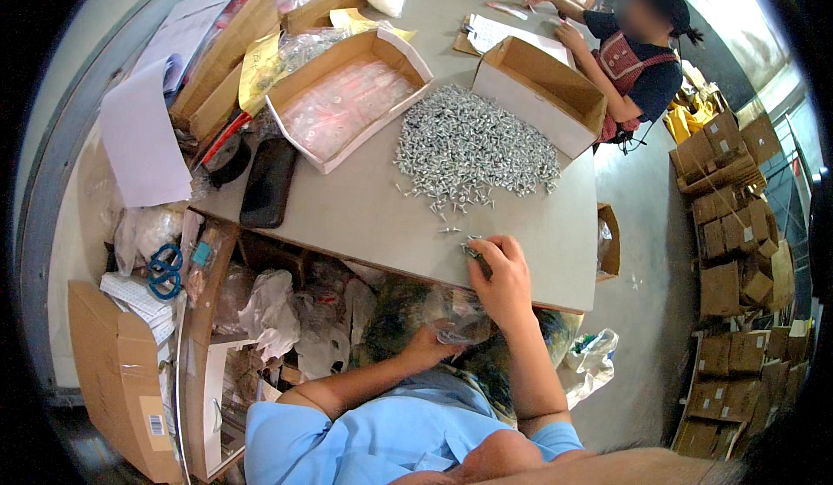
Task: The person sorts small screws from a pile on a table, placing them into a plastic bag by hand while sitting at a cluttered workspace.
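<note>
The grey desk (pixel 347 212) stretched out before me. Toward its left side stood an open cardboard box (pixel 377 134) full of clear and pinkish packets, and by its right edge stood a second open box (pixel 521 112). Between the two, the heap of silvery screws (pixel 477 142) spread over the middle of the desk, well beyond my right grip, thinning toward the near edge. My right grip (pixel 505 281) sat over that near edge, toward the near right corner, its fingertips together on a few small screws (pixel 471 249). My left grip (pixel 423 349) was lower, in front of the near edge and off the desk, touching a clear plastic bag (pixel 466 327); I could not tell how firmly it was closed. A dark phone (pixel 269 183) lay by the near left corner, well apart from both hands. Smallest of all, a couple of stray screws (pixel 449 229) lay between the heap and my right fingertips, just beside them.
</note>
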Motion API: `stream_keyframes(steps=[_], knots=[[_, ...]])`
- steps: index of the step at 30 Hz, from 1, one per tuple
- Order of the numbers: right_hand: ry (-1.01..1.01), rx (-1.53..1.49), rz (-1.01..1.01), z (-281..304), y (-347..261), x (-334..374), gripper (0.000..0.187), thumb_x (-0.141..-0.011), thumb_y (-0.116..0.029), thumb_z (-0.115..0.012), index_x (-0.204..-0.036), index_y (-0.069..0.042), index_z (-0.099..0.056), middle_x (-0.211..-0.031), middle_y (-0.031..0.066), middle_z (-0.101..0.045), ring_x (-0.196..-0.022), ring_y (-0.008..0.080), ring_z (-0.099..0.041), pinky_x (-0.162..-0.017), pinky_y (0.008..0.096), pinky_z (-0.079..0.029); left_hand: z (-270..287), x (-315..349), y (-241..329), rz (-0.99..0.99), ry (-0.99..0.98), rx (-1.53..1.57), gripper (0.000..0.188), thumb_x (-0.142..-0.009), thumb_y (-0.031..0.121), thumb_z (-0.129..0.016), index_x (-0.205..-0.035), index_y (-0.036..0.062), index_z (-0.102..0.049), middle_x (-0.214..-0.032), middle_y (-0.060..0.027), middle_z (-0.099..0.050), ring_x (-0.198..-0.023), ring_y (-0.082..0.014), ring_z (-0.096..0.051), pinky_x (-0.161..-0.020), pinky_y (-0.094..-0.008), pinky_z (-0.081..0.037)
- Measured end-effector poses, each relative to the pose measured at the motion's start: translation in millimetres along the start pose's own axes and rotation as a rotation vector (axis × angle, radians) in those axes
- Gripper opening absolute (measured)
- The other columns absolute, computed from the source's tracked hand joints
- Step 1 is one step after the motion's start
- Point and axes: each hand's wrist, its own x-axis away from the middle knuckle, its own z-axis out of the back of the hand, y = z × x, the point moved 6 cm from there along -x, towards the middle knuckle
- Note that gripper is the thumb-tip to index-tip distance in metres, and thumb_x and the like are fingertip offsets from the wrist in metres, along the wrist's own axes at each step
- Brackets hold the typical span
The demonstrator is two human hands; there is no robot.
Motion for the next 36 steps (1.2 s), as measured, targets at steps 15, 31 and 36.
stream_keyframes(steps=[15,31,36], knots=[[0.112,-0.036,-0.079,2.9,12.6,19.4,0.024,-0.071,-0.007,-0.069,-0.094,-0.006,-0.063,-0.098,0.0138,-0.059,-0.088,0.0319,-0.058,-0.074,0.0388,-0.049,-1.5,-5.9,-20.8,-0.054,-0.068,0.017,0.021,-0.078,0.01,-0.071,-0.094,0.0022,-0.06,-0.079,-0.0037,-0.064,-0.071,-0.01,-0.058,-0.061,-0.0257,-0.047],[0.097,0.054,-0.019,3.7,7.5,20.9,0.016,-0.071,-0.008,-0.069,-0.087,-0.004,-0.064,-0.089,0.014,-0.061,-0.081,0.031,-0.06,-0.069,0.0376,-0.05,-1.4,-3.7,-14.0,-0.08,-0.057,0.064,0.022,-0.08,0.014,-0.071,-0.095,0.0027,-0.06,-0.079,-0.003,-0.064,-0.069,-0.01,-0.056,-0.06,-0.0253,-0.046],[-0.244,-0.13,-0.071,6.2,-3.9,28.2,0.017,-0.072,-0.006,-0.07,-0.087,-0.003,-0.065,-0.088,0.0129,-0.061,-0.076,0.027,-0.061,-0.066,0.0347,-0.05,1.4,-6.6,-31.7,-0.012,-0.076,-0.006,0.024,-0.08,0.015,-0.071,-0.097,0.0015,-0.06,-0.085,-0.0048,-0.065,-0.075,-0.0112,-0.059,-0.066,-0.0274,-0.049]])
